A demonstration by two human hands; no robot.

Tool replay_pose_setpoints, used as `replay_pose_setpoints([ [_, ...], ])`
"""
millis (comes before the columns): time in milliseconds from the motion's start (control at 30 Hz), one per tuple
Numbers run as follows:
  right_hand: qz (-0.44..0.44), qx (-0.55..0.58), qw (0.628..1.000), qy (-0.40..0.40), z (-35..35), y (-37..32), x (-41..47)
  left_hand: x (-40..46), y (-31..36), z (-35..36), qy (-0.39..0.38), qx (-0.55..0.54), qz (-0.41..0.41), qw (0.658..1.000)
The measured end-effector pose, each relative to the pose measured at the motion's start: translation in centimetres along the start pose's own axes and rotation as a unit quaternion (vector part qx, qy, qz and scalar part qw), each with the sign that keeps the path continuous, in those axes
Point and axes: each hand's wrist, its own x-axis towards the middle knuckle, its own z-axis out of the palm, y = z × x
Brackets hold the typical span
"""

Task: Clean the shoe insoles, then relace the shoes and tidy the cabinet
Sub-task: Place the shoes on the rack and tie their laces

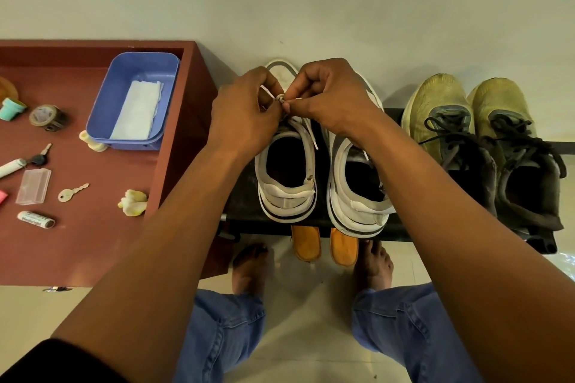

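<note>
My left hand [245,109] and right hand [329,96] both pinch the thin, limp white lace [281,98] at its knot between my fingertips, over the left white sneaker [287,177] just below them; I judge gripping close to the knot best.

A reddish-brown cabinet top [93,236] stood at the left, carrying a blue plastic tub [102,115] at its far right, a roll of tape [47,117], two keys [72,193], a clear plastic case [33,186], a small white tube [36,219] and a crumpled yellow-white wad [133,202]. To its right a black shoe rack [245,196] held a pair of white sneakers [289,193] and, further right, yellow-green running shoes [435,102]. Below, on the pale tiled floor [311,305], lay two orange insoles [306,242].
</note>
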Motion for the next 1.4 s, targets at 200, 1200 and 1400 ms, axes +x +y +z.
replay_pose_setpoints([
  [200, -0.015, -0.017, 1.000, -0.009, -0.1, -0.1, -0.2, 0.3, 0.2, -0.3, -0.025, -0.135, -0.108, 0.985],
  [1200, 0.017, -0.078, 0.996, -0.034, -1.7, 0.8, 0.1, 1.2, -2.6, -2.1, -0.019, -0.090, -0.181, 0.979],
  [1400, 0.025, -0.143, 0.989, -0.037, -1.6, 1.2, 0.1, 1.0, -2.7, -2.1, -0.029, -0.022, -0.167, 0.985],
])
